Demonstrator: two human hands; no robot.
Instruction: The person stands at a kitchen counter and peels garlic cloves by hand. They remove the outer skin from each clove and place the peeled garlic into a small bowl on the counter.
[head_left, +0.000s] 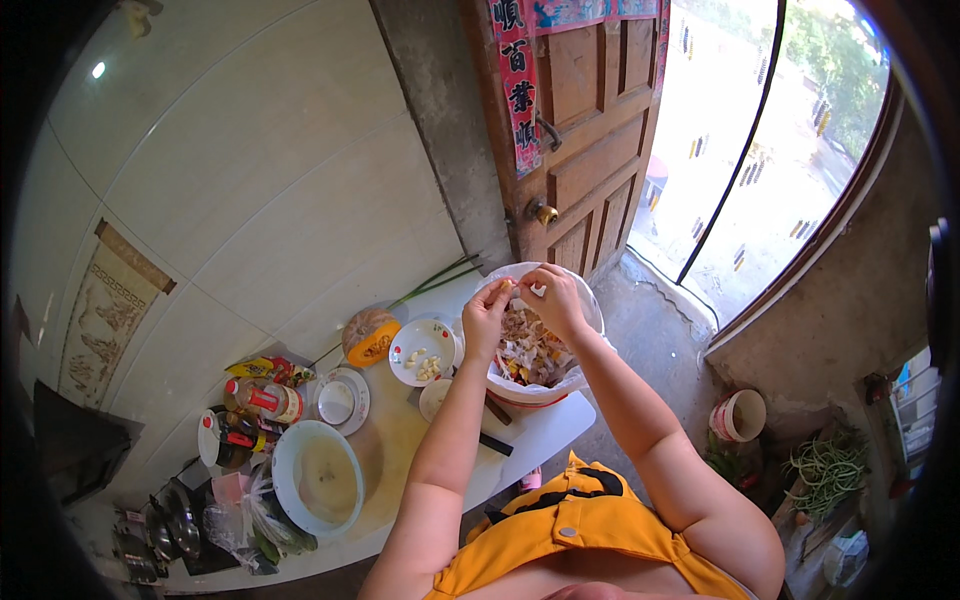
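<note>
Both hands meet above a lined bin (592, 300) that holds papery peelings and scraps (529, 341). Between the thumb and fingers of my left hand (486, 304) is a small pale piece that looks like a garlic clove (508, 283). The fingertips of my right hand (553, 300) are pinched close beside it; whether they grip a bit of skin is too small to tell. Left of the bin, a white floral plate (411, 336) bears several peeled garlic cloves (429, 367). My left forearm partly covers a smaller round dish (433, 400) and dark handles near the bin.
On the table (555, 424) stand a cut pumpkin (369, 337), a bowl on a plate (364, 401), a basin of cloudy water (328, 480), bottles (262, 397) and bagged greens (277, 529). An open wooden door (592, 150) is ahead; a bucket (739, 416) stands at right.
</note>
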